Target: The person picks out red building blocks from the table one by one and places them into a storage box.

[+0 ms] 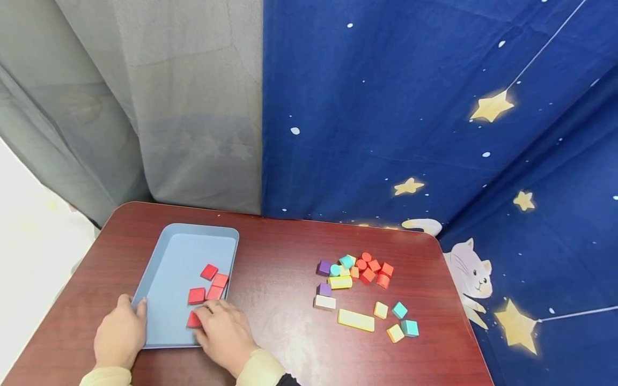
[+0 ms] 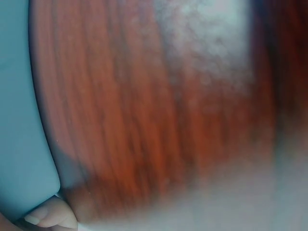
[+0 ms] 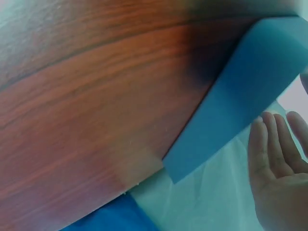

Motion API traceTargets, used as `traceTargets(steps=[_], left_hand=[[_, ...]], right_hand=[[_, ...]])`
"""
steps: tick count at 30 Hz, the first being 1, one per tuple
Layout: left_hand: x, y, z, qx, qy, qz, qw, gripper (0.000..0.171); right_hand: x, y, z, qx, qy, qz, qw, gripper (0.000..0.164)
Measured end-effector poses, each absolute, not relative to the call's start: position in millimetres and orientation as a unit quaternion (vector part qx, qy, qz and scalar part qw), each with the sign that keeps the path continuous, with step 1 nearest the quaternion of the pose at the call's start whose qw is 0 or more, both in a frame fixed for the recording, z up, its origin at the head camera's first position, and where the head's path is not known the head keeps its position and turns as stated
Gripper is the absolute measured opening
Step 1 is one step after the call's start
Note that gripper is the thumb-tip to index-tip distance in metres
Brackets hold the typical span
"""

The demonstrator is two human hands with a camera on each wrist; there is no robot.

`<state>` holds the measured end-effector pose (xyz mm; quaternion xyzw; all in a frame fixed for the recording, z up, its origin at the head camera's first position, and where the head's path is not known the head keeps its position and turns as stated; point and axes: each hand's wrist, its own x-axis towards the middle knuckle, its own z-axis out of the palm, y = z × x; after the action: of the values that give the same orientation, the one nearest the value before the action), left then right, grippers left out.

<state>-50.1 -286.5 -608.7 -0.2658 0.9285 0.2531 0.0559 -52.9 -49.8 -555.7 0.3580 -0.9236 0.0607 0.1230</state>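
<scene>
A light blue tray (image 1: 181, 249) lies on the left part of the table. My left hand (image 1: 120, 335) grips its near left side, the thumb along the rim. In the left wrist view, a fingertip (image 2: 45, 214) shows against the tray's wall (image 2: 24, 120). Low inside the tray, my right hand (image 1: 226, 332) pinches a flat red square block (image 1: 193, 320) between thumb and fingers. Several more flat red blocks (image 1: 196, 295) lie just beyond that hand. The right wrist view has the hand (image 3: 279, 178) behind the tray wall (image 3: 236, 106), which hides the block.
Right of the tray on the brown table (image 1: 275, 257) sits a cluster of small red blocks (image 1: 368, 275), with purple (image 1: 324, 267), teal and yellow ones. Nearer are a long yellow block (image 1: 355, 320), a white block (image 1: 325, 303) and several cubes (image 1: 409, 328). Curtains (image 1: 338, 107) hang behind the table.
</scene>
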Motion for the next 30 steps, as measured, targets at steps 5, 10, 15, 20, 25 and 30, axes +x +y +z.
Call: traceTargets(steps=[5, 10, 15, 20, 25, 30], left_hand=[[-48, -288, -605, -0.273, 0.926, 0.253, 0.068, 0.06], [-46, -288, -603, -0.269, 0.926, 0.256, 0.065, 0.06], [-47, -287, -603, -0.265, 0.928, 0.257, 0.056, 0.059], [-48, -286, -603, -0.268, 0.928, 0.254, 0.058, 0.059], [-49, -285, -604, -0.268, 0.927, 0.254, 0.064, 0.06], [-49, -284, -604, -0.267, 0.926, 0.257, 0.063, 0.06]], right_hand=[[-52, -42, -550, 0.353, -0.924, 0.082, 0.121, 0.026], [-49, -35, -550, 0.346, -0.924, 0.128, 0.102, 0.028], [-46, -23, -554, 0.332, -0.922, 0.177, 0.086, 0.029], [-45, -10, -555, 0.306, -0.923, 0.219, 0.085, 0.029], [-43, 7, -556, 0.284, -0.922, 0.248, 0.083, 0.029], [-44, 29, -559, 0.261, -0.922, 0.274, 0.079, 0.026]])
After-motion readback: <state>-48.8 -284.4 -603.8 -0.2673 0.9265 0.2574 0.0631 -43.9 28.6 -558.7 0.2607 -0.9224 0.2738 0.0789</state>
